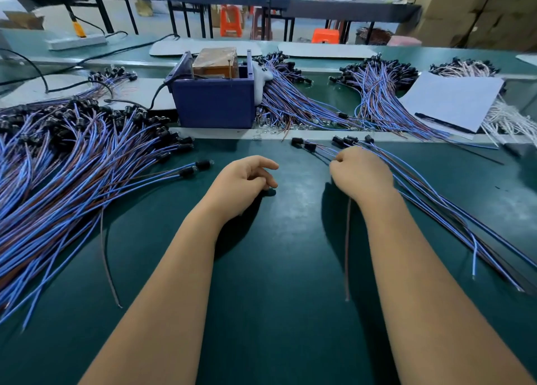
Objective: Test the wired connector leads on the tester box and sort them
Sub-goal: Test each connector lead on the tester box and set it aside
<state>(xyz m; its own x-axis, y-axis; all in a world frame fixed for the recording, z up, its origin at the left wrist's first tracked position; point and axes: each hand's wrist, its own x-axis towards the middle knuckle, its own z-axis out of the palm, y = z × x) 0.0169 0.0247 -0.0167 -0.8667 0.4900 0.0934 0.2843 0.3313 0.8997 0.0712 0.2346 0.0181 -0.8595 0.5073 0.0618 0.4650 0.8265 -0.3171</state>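
Green table (pixel 276 268) fills the frame, both bare forearms reaching in from the bottom. Left hand (pixel 244 178) at center, fingers loosely curled, empty, just above the table. Right hand (pixel 360 175) right of center, closed on a small bunch of leads (pixel 436 198) trailing to lower right. Big pile of blue-brown leads (pixel 64 175) at left. Blue tester box (pixel 215 103) upper center, more lead bundles (pixel 374 94) to its right.

Blue-brown leads (pixel 72 175) (black-capped) heaped left — tester box (pixel 215 100) behind.
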